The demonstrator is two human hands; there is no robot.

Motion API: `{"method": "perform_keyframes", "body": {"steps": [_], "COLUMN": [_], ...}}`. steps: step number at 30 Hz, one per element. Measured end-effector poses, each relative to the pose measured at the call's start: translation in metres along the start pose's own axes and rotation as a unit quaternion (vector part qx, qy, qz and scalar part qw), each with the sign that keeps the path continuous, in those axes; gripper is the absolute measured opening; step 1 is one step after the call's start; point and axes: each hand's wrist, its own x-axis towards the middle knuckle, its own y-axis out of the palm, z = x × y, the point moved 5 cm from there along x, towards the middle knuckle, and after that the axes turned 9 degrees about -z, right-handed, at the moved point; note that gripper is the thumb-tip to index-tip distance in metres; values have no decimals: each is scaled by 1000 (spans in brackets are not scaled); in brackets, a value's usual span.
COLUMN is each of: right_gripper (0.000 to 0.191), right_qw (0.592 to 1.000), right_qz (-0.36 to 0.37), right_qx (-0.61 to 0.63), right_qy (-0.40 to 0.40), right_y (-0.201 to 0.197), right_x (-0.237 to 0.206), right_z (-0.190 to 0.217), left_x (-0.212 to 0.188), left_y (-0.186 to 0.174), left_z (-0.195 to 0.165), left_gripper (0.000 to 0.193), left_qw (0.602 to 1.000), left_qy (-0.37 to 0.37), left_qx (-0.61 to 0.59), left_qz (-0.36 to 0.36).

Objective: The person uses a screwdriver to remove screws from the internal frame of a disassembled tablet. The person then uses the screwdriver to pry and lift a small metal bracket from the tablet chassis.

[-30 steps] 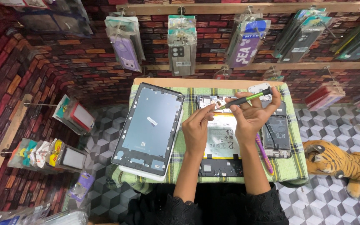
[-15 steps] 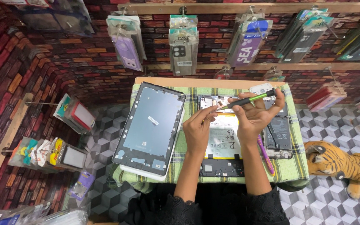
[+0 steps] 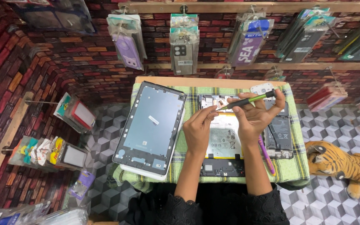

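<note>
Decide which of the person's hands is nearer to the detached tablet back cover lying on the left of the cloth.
Left. The left hand rests on the opened tablet just beside the back cover; the right hand, holding the green screwdriver, is farther off.

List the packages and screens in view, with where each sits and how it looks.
Purple phone case pack: hanging upper left, clear bag.
Grey phone case pack: hanging upper centre.
Blue-purple pack: hanging upper right.
Tablet screen frame: dark rectangle, table's left side.
Red-and-white pack: left wall hook.
</note>
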Motion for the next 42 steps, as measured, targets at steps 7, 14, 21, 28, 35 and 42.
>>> {"method": "perform_keyframes", "body": {"steps": [7, 14, 21, 28, 35, 42], "right_gripper": [93, 93, 93, 89, 83, 82], "right_qw": [1000, 1000, 1000, 1000, 988, 970], "right_qz": [23, 12, 3, -16, -44, -21], "right_qx": [-16, -15, -15, -20, -143, -232], "right_qy": [-13, -9, -3, -8, -31, -72], "right_y": [2, 3, 3, 0, -14, -1], "right_x": [0, 0, 0, 1, 26, 32], "right_z": [4, 4, 4, 2, 3, 10], "left_x": [-1, -1, 2, 1, -4, -6], "left_y": [0, 0, -2, 3, 23, 25], "left_z": [0, 1, -4, 6, 14, 19], "left_gripper": [19, 18, 26, 38, 38, 38], "left_qw": [1000, 1000, 998, 992, 937, 926], "left_qy": [12, 5, 32, 12, 112, 83], "left_qx": [28, 24, 41, 122, 300, 332], "left_qz": [-4, -13, -20, 13, 141, 161]}}
